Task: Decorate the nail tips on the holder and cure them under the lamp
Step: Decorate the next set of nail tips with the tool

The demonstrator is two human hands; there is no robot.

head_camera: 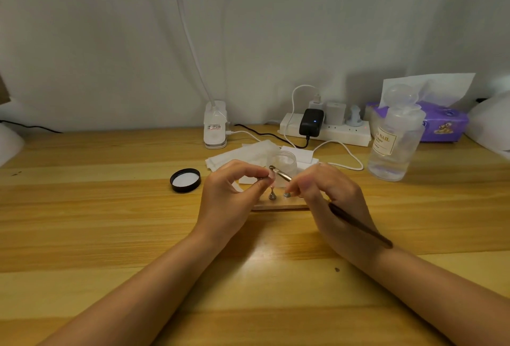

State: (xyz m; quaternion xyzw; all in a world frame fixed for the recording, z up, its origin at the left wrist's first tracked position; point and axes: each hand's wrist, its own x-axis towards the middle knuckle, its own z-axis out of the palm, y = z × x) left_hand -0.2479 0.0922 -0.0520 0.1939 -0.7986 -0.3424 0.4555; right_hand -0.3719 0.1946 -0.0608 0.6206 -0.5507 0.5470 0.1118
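Note:
My left hand (234, 194) pinches a pale pink nail tip (271, 176) on its small metal stand, lifted just above the wooden holder (278, 205). My right hand (328, 194) grips a nail brush (281, 174) like a pen. The brush's metal ferrule points left at the nail tip and its dark handle (361, 225) runs back over my wrist. Two metal stands (272, 196) remain on the holder between my hands. A clear open jar (284, 165) stands right behind them.
A black jar lid (185, 180) lies left of my hands on the wooden desk (110, 221). White wipes (242, 154) lie behind the jar. A clip lamp base (215, 125), a power strip (325, 129), a clear liquid bottle (394, 141) and a purple tissue pack (441, 122) line the back.

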